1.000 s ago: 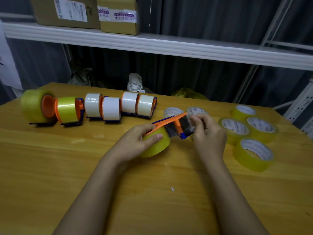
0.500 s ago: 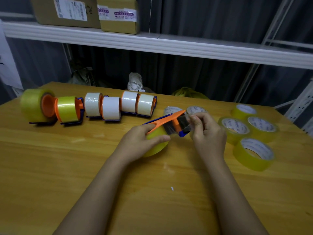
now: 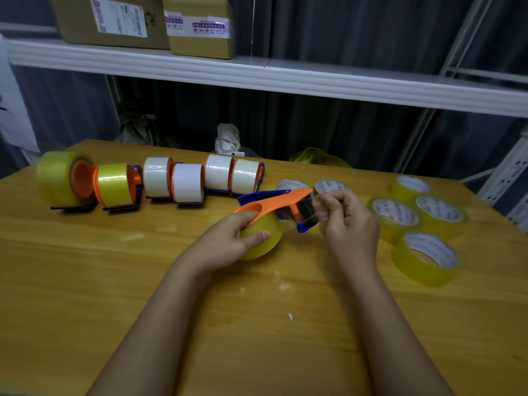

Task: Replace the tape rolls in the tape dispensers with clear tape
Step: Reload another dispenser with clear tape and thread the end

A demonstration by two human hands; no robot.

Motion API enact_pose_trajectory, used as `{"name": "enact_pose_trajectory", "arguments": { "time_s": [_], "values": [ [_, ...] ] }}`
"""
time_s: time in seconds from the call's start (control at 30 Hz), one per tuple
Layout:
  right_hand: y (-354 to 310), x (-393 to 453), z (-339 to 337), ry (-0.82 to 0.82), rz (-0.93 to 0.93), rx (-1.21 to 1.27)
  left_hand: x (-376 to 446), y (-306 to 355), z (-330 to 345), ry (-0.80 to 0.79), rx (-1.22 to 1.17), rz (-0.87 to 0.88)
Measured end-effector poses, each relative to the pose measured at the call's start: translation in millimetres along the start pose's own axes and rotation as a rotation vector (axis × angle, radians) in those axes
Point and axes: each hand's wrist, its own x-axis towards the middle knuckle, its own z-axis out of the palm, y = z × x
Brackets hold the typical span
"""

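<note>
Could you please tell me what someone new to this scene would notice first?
At the middle of the wooden table, the left hand grips an orange and blue tape dispenser loaded with a yellowish clear tape roll, while the right hand pinches its tape end. Six loaded dispensers line the far left; loose yellowish rolls cluster right.

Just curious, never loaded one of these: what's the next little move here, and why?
Probably draw the clear tape end onward past the orange and blue plastic dispenser's front edge: the right hand pinches it there, while the left hand steadies the yellowish tape roll.
</note>
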Motion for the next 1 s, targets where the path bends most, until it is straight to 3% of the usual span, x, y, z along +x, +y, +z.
{"name": "enact_pose_trajectory", "arguments": {
  "time_s": [0.1, 0.27, 0.37, 1.0],
  "values": [
    [-1, -2, 1, 0.036, -0.047, -0.016, 0, 1, 3, 0.021, 0.034, 0.004],
    [-3, -5, 7, 0.089, -0.175, -0.094, 3, 10, 14, 0.267, 0.138, -0.030],
    [-2, -5, 8, 0.060, -0.151, -0.092, 4, 8, 14, 0.319, 0.209, -0.040],
    [-8, -2, 1, 0.044, -0.087, -0.001, -2, 5, 4, 0.141, 0.145, 0.075]
  ]
}}
